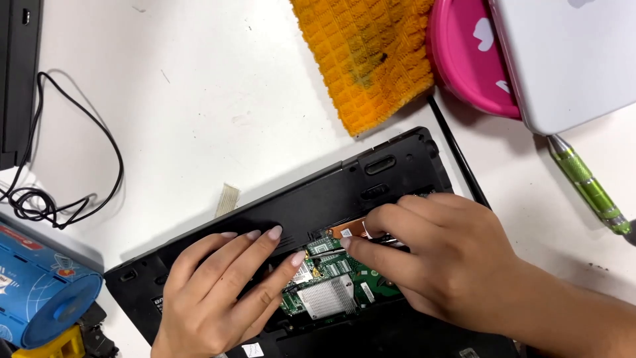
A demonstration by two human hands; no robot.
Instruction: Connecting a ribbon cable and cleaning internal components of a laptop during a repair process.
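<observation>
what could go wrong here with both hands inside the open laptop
The right hand works bare-fingered at the copper heat pipe, so it might bend it or touch the exposed green circuit board. The left hand leans on the black laptop base beside the finned heatsink; a slip could perhaps press on components.

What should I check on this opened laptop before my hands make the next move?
1. Left hand flat on the laptop, steadying it: ok.
2. Right hand fingers at the copper pipe: ok.
3. Green board and silver heatsink exposed: ok.
4. Right hand holding a tool or part: cannot tell.
5. Green screwdriver lying apart on the table: ok.
</observation>
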